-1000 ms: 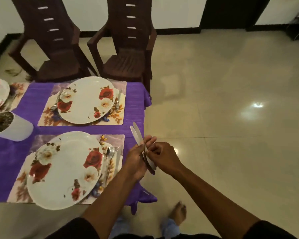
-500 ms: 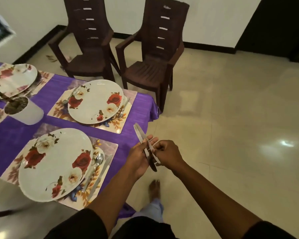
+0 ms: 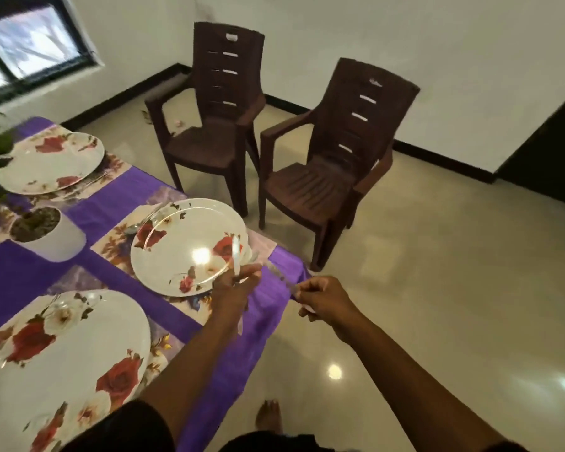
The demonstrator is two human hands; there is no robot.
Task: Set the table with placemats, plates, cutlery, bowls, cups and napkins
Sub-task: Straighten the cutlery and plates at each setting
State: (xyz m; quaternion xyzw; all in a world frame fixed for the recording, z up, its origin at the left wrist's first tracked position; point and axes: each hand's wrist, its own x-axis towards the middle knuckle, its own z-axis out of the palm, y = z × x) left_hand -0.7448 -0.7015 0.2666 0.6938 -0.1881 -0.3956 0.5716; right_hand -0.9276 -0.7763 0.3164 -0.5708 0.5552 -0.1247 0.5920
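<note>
Three white plates with red roses lie on floral placemats on the purple tablecloth [image 3: 20,272]: a near plate [image 3: 62,363], a middle plate [image 3: 183,249] and a far plate [image 3: 49,161]. My left hand [image 3: 234,288] holds one knife [image 3: 236,256] upright over the middle plate's right edge. My right hand [image 3: 323,300] is apart from it, past the table's corner, and grips a second knife [image 3: 279,275] that points left and looks blurred. A piece of cutlery [image 3: 137,226] lies left of the middle plate.
A white pot [image 3: 51,238] with a green plant stands between the placemats on the left. Two dark brown plastic chairs [image 3: 216,125] [image 3: 333,164] stand beyond the table's right end. Tiled floor lies to the right, and my bare foot [image 3: 269,415] shows below.
My hands, which held both knives together, have separated, one knife in each. The left hand moved over the middle plate's edge. The view swung left, showing the far plate and a window.
</note>
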